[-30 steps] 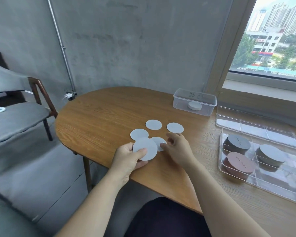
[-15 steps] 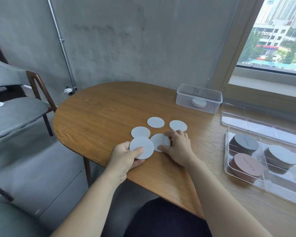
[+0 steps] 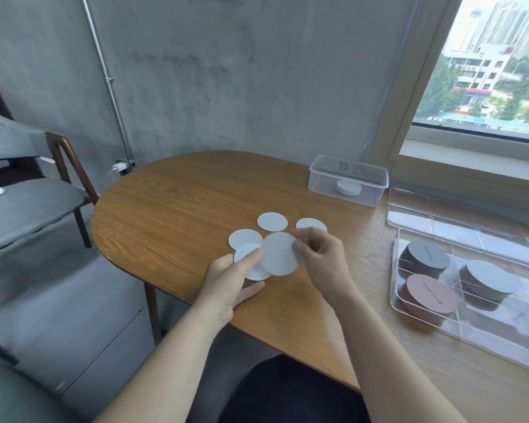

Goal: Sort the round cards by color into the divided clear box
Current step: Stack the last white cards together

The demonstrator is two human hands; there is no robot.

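Since a moment ago the right hand has lifted a card, pinching its edge beside the left hand's pinched card; a thin-edge grip may slip.

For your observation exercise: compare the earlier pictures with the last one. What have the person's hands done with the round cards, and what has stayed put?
The right hand has picked a pale card up off the table and holds it raised toward the left hand, which keeps its own card. Three cards remain on the table, and the stacks in the divided box are unchanged.
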